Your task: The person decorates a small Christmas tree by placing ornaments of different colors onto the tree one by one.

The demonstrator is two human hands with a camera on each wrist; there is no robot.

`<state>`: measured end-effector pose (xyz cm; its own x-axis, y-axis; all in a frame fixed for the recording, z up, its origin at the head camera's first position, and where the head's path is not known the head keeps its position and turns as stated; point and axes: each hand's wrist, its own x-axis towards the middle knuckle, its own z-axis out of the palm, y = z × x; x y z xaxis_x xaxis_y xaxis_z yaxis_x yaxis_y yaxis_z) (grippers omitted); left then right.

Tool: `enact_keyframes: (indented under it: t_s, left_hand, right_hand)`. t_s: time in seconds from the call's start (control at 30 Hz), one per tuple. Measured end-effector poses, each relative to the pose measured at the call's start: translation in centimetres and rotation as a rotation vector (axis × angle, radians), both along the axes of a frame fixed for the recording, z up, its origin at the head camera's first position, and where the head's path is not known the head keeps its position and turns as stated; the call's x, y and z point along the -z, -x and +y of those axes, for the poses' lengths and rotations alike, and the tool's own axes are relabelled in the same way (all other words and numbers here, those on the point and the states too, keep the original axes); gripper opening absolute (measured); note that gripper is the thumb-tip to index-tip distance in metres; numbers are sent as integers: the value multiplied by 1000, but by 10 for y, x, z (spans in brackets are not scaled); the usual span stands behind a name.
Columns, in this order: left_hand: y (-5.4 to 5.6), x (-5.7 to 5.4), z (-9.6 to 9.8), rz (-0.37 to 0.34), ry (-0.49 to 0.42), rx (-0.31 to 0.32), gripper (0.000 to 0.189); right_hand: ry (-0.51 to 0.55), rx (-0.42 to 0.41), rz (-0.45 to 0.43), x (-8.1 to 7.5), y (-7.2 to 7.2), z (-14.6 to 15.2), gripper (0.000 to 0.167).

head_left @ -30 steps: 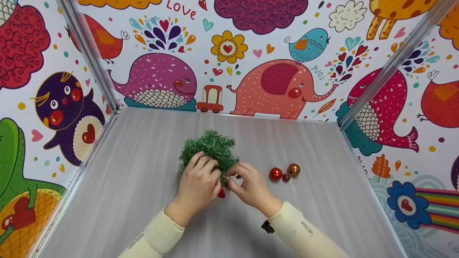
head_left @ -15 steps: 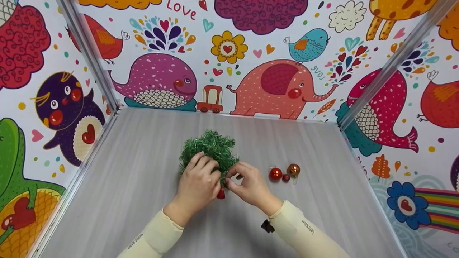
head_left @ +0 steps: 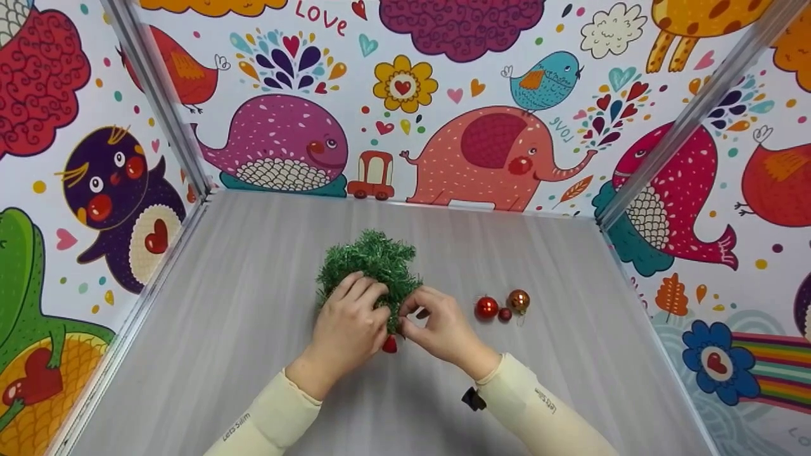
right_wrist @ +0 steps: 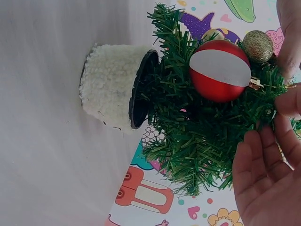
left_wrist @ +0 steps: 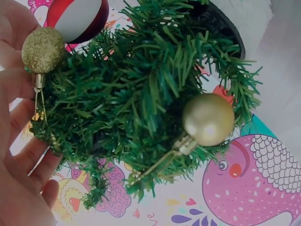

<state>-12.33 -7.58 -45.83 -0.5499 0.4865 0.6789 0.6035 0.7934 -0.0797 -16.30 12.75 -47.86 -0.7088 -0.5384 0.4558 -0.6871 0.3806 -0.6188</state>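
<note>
A small green Christmas tree (head_left: pixel 374 253) stands in a white fluffy pot (right_wrist: pixel 113 87), seen in the right wrist view. My left hand (head_left: pixel 355 323) grips the tree near its top, fingers bent over the branches. With thumb and index finger, my right hand (head_left: pixel 447 332) pinches the gold cord of a red-and-white bauble (right_wrist: pixel 221 70) at a branch tip. Just below the hands, that bauble shows red in the head view. A gold glitter bauble (left_wrist: pixel 42 49) and a smooth gold bauble (left_wrist: pixel 209 120) hang on the tree. The exact fingertip contact is partly hidden.
To the right on the grey table (head_left: pixel 253 253) lie a shiny red bauble (head_left: pixel 486 308), a small dark red one (head_left: pixel 505 314) and an orange-gold one (head_left: pixel 519 300) with a loop. Printed cartoon panels (head_left: pixel 285 139) wall the table at back and sides.
The red-and-white bauble hangs slightly lower and further left. My left hand has shifted a little downward; my right hand has stayed almost still.
</note>
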Motion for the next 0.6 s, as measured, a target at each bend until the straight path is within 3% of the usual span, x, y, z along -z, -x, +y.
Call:
enact_keyframes:
  t_s: [0.6]
  left_hand:
    - [-1, -4, -2, -17, 4, 12, 5]
  right_hand:
    - [8, -21, 54, -1, 0, 0, 11]
